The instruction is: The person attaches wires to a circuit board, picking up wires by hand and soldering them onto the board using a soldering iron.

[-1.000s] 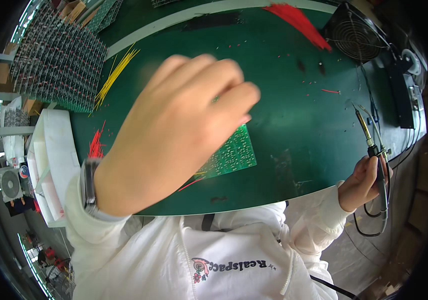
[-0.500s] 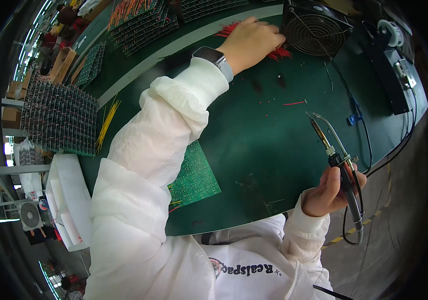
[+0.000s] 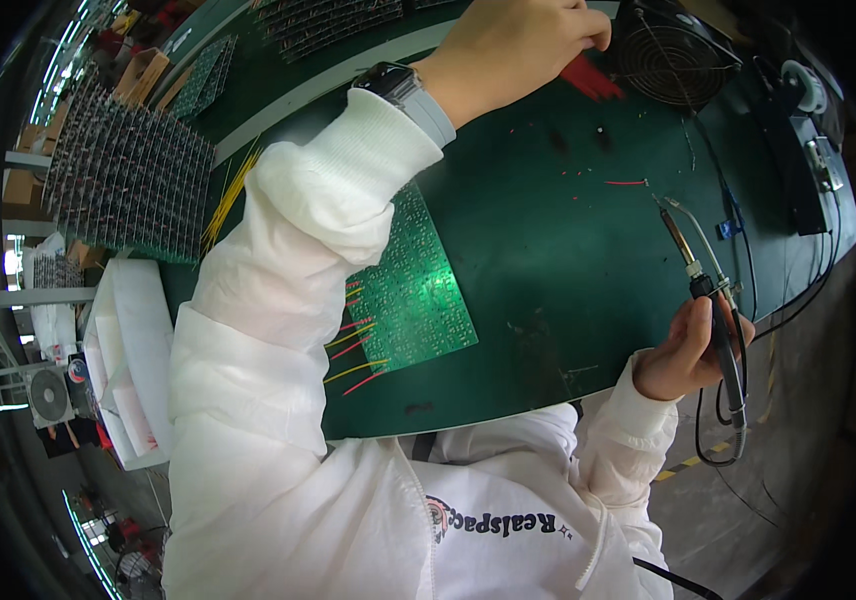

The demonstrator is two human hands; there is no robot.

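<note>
At the far side of the table, my left hand (image 3: 513,52) has its fingers curled down over a bundle of short red wires (image 3: 591,80). Its fingertips are out of sight, so whatever they pinch is hidden. My right hand (image 3: 693,350) grips a soldering iron (image 3: 723,335) with a thin curved metal tube clamped alongside. The iron's tip points up and away, just short of a single red wire (image 3: 626,183) on the table. A green circuit board (image 3: 423,290) lies beside my left forearm, which covers part of it. Red and yellow wires (image 3: 353,340) stick out from its left edge.
A black fan (image 3: 670,62) with a wire guard stands at the far right. Beyond the iron is a black box-shaped unit (image 3: 793,170) with cables. Yellow wires (image 3: 233,195) lie at the left, next to stacked circuit boards (image 3: 128,175). A white foam tray (image 3: 128,360) sits left of the table.
The view has shifted, uncovering more of the circuit board and its wires. My left hand has moved slightly left relative to the red bundle. My right hand still holds the soldering iron.
</note>
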